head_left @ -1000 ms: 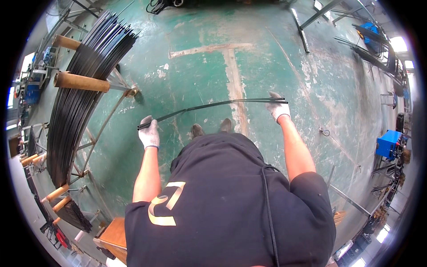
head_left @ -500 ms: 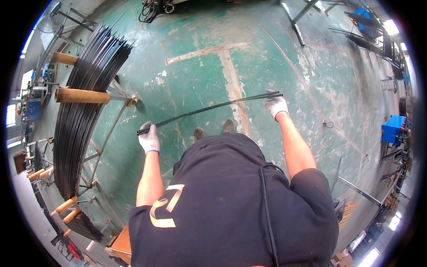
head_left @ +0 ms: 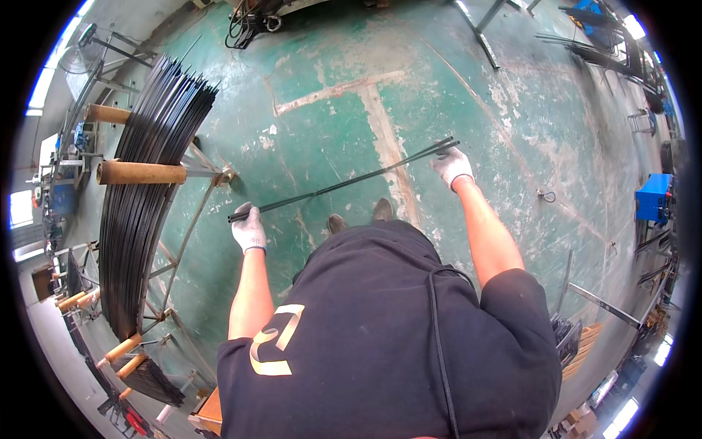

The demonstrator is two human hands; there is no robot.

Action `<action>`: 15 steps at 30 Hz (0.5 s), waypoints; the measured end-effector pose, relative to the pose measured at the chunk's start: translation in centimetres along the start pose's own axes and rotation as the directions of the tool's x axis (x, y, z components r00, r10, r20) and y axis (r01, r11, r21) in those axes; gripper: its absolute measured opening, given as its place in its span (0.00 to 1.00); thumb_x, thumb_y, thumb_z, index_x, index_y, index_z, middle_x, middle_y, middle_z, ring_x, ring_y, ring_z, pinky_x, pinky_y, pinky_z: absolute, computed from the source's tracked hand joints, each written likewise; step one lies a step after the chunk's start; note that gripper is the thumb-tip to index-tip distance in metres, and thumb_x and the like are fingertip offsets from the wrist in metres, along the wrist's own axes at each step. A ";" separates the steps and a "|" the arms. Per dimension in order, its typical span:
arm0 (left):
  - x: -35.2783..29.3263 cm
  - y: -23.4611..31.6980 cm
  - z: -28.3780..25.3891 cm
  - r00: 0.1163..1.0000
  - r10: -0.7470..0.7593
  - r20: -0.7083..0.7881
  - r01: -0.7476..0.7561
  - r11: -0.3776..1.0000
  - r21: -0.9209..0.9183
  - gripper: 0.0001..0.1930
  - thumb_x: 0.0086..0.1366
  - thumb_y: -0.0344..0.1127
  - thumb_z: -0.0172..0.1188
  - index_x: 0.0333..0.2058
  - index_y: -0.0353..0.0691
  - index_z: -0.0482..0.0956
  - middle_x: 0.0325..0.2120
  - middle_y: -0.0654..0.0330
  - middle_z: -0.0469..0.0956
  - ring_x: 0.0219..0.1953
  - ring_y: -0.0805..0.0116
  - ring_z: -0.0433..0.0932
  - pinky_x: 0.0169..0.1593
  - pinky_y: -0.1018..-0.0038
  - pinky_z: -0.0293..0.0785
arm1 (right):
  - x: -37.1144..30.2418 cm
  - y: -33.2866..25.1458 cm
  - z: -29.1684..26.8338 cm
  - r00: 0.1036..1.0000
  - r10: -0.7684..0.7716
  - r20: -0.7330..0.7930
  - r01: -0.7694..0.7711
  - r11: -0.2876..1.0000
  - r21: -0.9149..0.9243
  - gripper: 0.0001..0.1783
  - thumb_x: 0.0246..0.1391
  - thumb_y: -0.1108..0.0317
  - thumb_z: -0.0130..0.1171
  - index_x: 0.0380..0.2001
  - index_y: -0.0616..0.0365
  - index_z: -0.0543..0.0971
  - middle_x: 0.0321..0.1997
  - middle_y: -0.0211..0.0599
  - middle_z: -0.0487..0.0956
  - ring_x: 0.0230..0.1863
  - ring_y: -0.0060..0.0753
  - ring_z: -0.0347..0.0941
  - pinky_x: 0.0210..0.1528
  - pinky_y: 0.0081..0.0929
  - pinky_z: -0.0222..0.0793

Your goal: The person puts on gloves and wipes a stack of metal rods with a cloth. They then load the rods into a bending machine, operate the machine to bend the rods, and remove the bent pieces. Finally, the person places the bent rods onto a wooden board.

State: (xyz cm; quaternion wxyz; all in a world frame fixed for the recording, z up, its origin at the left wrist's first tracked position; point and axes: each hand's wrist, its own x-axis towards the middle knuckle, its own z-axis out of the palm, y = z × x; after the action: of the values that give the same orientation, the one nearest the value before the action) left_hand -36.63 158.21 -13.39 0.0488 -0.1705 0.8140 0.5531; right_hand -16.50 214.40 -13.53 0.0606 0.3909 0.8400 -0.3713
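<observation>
In the head view, I see the person in a black short-sleeved top (head_left: 380,336) standing on the worn green-painted floor (head_left: 314,143) with a few long, thin black rods (head_left: 351,181) stretched across in front of them, above their shoes. The left hand (head_left: 249,231), in a whitish knit glove, is closed round the rods close to their left ends; the right hand (head_left: 454,167), gloved alike, has its fingers clamped on them near the right ends, which poke out just past it. A second ago the rods bow upward along their middle; now they run nearly straight and slant more steeply, the right ends raised higher in view. Over to the left, the metal rack with brown cylindrical rollers (head_left: 142,173) and its thick bundle of black rods (head_left: 131,249) sits a little farther right and lower than before, while the blue box-shaped machine (head_left: 652,196) appears higher.
</observation>
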 end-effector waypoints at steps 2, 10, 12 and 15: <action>0.2 0.0 0.1 1.000 -0.003 -0.001 0.003 1.000 -0.007 0.16 0.66 0.27 0.68 0.53 0.33 0.85 0.40 0.57 0.85 0.35 0.71 0.82 0.40 0.72 0.79 | -0.2 -1.0 -0.5 1.000 0.010 0.002 -0.010 1.000 -0.018 0.37 0.54 0.58 0.73 0.68 0.52 0.79 0.60 0.41 0.88 0.60 0.40 0.85 0.64 0.33 0.79; 1.6 -2.2 -0.2 1.000 0.012 -0.016 -0.013 0.999 -0.032 0.17 0.66 0.28 0.68 0.53 0.32 0.85 0.42 0.56 0.86 0.40 0.67 0.84 0.48 0.70 0.81 | 0.0 -1.9 -1.0 1.000 -0.008 -0.016 0.008 1.000 -0.005 0.37 0.53 0.59 0.75 0.67 0.54 0.80 0.59 0.42 0.88 0.59 0.41 0.86 0.62 0.34 0.80; 1.6 -1.6 0.5 0.999 0.045 0.012 -0.045 0.998 0.049 0.16 0.67 0.28 0.68 0.53 0.32 0.85 0.43 0.56 0.87 0.43 0.66 0.85 0.52 0.69 0.81 | 1.2 1.1 0.2 0.997 -0.043 -0.069 0.047 0.997 0.057 0.36 0.54 0.61 0.75 0.67 0.53 0.80 0.57 0.42 0.89 0.56 0.38 0.86 0.60 0.33 0.80; 1.5 -3.1 -0.2 0.997 0.072 0.001 -0.072 0.997 -0.034 0.15 0.67 0.27 0.69 0.51 0.35 0.86 0.46 0.56 0.88 0.48 0.65 0.86 0.59 0.67 0.80 | 2.2 1.8 0.3 0.999 -0.051 0.010 0.050 0.993 0.107 0.37 0.54 0.59 0.76 0.67 0.55 0.81 0.59 0.41 0.88 0.58 0.34 0.85 0.62 0.31 0.78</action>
State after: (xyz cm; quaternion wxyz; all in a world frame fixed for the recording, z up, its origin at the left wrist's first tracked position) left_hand -36.99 156.64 -16.45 0.0266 -0.1414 0.8101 0.5683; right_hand -16.84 216.28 -15.63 0.0354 0.3698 0.8283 -0.4193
